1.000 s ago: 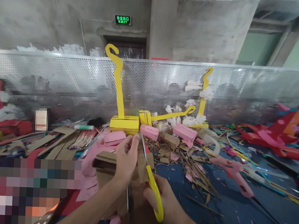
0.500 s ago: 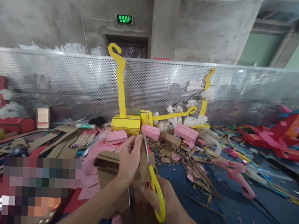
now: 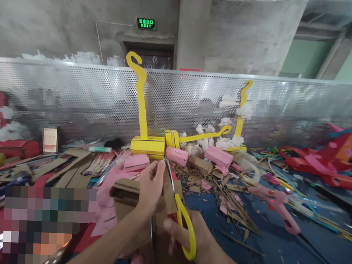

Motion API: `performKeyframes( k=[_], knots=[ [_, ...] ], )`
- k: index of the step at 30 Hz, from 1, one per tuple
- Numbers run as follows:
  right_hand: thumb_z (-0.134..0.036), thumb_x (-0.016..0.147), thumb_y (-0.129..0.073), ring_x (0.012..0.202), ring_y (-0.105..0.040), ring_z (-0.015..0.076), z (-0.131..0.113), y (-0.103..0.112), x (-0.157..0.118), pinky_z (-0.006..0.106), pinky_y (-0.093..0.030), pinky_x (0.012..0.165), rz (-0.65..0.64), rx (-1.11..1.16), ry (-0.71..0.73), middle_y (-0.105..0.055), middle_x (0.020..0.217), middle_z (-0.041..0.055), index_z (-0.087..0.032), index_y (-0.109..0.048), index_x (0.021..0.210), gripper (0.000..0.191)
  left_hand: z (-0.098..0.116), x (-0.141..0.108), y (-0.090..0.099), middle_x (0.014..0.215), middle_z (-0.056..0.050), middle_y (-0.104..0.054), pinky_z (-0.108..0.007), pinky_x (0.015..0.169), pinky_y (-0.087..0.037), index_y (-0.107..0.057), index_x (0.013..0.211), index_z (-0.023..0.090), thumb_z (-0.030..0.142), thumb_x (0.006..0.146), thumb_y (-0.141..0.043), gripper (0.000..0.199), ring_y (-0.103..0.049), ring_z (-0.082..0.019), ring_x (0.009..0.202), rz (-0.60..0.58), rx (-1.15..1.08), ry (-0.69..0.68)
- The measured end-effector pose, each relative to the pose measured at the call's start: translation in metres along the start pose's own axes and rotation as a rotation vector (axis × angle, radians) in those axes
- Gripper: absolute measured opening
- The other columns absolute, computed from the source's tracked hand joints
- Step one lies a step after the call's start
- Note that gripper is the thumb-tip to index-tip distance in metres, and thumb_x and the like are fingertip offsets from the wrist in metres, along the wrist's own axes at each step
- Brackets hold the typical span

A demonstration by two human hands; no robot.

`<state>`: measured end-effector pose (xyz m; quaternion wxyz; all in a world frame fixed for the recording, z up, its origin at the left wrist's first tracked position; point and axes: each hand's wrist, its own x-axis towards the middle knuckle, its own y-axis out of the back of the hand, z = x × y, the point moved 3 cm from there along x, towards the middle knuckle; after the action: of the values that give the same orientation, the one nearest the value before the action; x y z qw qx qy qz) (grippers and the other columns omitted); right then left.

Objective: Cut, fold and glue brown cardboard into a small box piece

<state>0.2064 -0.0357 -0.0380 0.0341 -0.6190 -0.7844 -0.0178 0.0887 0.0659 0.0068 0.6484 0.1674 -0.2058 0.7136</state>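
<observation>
Yellow-handled scissors (image 3: 178, 202) lay along the cardboard (image 3: 169, 198)!
Left grip (image 3: 150, 184) pinched that cardboard; right grip (image 3: 201, 233) clasped the scissors.

The right hand (image 3: 201, 235) has spread wider around the yellow scissors (image 3: 179, 206).

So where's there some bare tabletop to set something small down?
Blue tabletop shows between the right hand and the pink glue gun, with a few small scraps on it. It's crowded beyond, where cardboard scraps pile up, and left of the left hand, where pink sheets and cardboard strips lie.
</observation>
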Motion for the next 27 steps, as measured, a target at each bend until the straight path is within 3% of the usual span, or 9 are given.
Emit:
performKeyframes(
  k=[8, 15, 20, 22, 24, 26, 27],
  knots=[
    [-0.07, 0.072, -0.075, 0.045, -0.053, 0.0105, 0.0, 0.002, -0.003, 0.021, -0.036, 0.046, 0.005, 0.068, 0.018, -0.048, 0.049, -0.0037, -0.017, -0.057, 0.062, 0.057, -0.002, 0.002, -0.002, 0.069, 0.004, -0.059, -0.021, 0.055, -0.037, -0.063, 0.079, 0.018, 0.049, 0.09, -0.064, 0.033, -0.049, -0.011, 0.059, -0.043, -0.175, 0.107],
    [-0.067, 0.073, -0.076, 0.044, -0.054, 0.011, 0.001, 0.005, -0.004, 0.022, -0.035, 0.047, -0.004, 0.075, -0.021, -0.055, 0.048, -0.0001, -0.015, -0.06, 0.06, 0.056, 0.001, 0.007, -0.003, 0.058, 0.006, -0.054, -0.02, 0.048, -0.04, -0.058, 0.071, 0.017, 0.047, 0.074, -0.078, 0.036, -0.045, -0.007, 0.047, -0.108, -0.446, 0.366],
    [-0.07, 0.074, -0.074, 0.046, -0.052, 0.0111, 0.001, 0.01, 0.003, 0.022, -0.035, 0.048, 0.052, 0.01, -0.002, -0.058, 0.051, 0.0006, -0.015, -0.06, 0.064, 0.057, 0.001, 0.013, -0.002, 0.05, 0.009, -0.047, -0.019, 0.04, -0.035, -0.053, 0.071, 0.019, 0.052, 0.073, -0.079, 0.042, -0.04, -0.006, 0.039, -0.064, -0.477, 0.391],
    [-0.07, 0.077, -0.07, 0.048, -0.052, 0.0122, -0.004, 0.022, 0.01, 0.023, -0.036, 0.048, 0.083, -0.111, 0.034, -0.058, 0.053, -0.0001, -0.016, -0.06, 0.069, 0.056, 0.004, 0.016, 0.002, 0.05, 0.01, -0.044, -0.017, 0.037, -0.03, -0.052, 0.071, 0.019, 0.054, 0.072, -0.08, 0.045, -0.037, -0.005, 0.038, -0.008, -0.452, 0.37],
    [-0.065, 0.083, -0.066, 0.051, -0.054, 0.0139, -0.011, 0.04, 0.016, 0.024, -0.038, 0.049, 0.104, -0.374, 0.063, -0.06, 0.058, -0.0001, -0.017, -0.06, 0.076, 0.05, 0.009, 0.016, 0.008, 0.053, 0.01, -0.045, -0.016, 0.036, -0.028, -0.054, 0.073, 0.018, 0.055, 0.073, -0.08, 0.044, -0.037, -0.004, 0.039, 0.007, -0.384, 0.327],
    [-0.05, 0.088, -0.064, 0.062, -0.058, 0.0162, -0.017, 0.062, 0.021, 0.025, -0.04, 0.056, 0.179, -0.815, 0.104, -0.066, 0.071, 0.0018, -0.017, -0.064, 0.084, 0.033, 0.015, 0.012, 0.015, 0.057, 0.009, -0.048, -0.015, 0.037, -0.032, -0.056, 0.075, 0.018, 0.054, 0.077, -0.077, 0.042, -0.041, -0.004, 0.041, -0.051, -0.301, 0.281],
    [-0.041, 0.087, -0.066, 0.064, -0.059, 0.0182, -0.018, 0.074, 0.023, 0.027, -0.039, 0.058, 0.22, -0.897, 0.089, -0.066, 0.07, 0.0032, -0.017, -0.064, 0.08, 0.026, 0.017, 0.009, 0.018, 0.06, 0.008, -0.051, -0.016, 0.039, -0.037, -0.057, 0.076, 0.018, 0.053, 0.079, -0.076, 0.04, -0.045, -0.005, 0.042, -0.095, -0.262, 0.27]
  ],
)
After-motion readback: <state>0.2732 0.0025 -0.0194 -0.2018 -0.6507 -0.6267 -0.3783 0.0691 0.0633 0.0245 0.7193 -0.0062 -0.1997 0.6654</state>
